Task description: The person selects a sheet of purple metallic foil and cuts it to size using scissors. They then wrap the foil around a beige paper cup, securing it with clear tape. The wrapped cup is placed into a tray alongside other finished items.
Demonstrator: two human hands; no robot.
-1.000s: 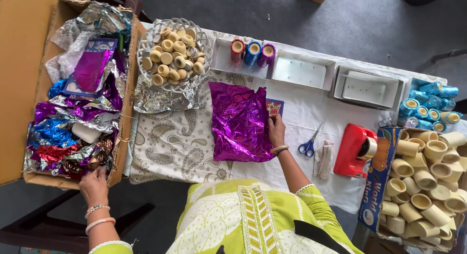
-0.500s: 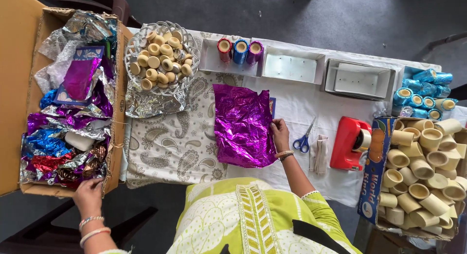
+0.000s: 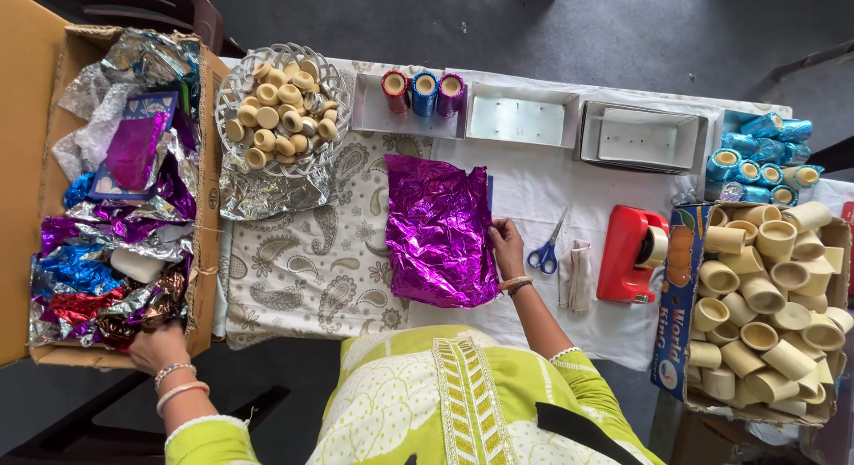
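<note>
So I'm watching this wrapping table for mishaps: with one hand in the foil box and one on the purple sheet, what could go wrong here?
The left hand digs at the near corner of the cardboard box, which seems to hang past the table edge; it might tip. The right hand pins only one edge of the purple foil sheet, so the sheet could slide or crease. The scissors lie just beside that hand, so a careless sweep might catch them.

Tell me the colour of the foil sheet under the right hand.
Shiny purple-magenta, crinkled foil sheet, flat beneath the right hand; the head view shows it.
</note>
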